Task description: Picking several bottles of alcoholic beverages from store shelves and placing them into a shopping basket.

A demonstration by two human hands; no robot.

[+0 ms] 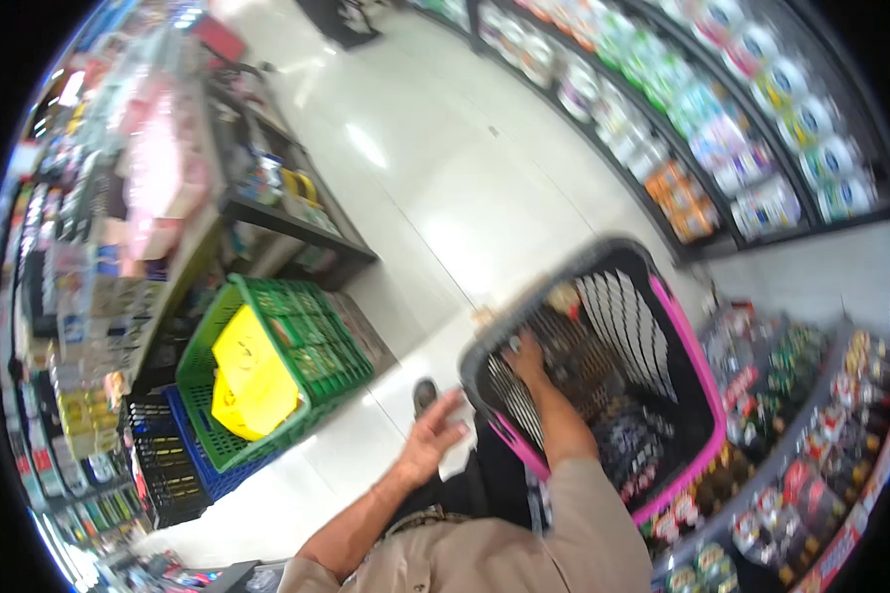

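A tall black plastic basket with pink and grey rim parts (686,333) stands at the right in front of me. My right hand (526,357) is inside its near left side, close to the slatted wall; blur hides whether its fingers hold anything. Dark packaged goods (627,445) lie low in the basket. My left hand (432,437) is held out left of the basket, fingers apart, with nothing in it. Further left, a green plastic crate (311,363) with yellow sheets or bags (256,378) in it rests on a blue crate (230,478).
A black crate (159,459) stands beside the blue one. Store shelves (297,222) with boxed goods line the left. Shelves of wrapped rolls (660,81) curve along the upper right. Bins of small packed goods (779,459) lie at the lower right. Pale floor tiles (430,178) run between.
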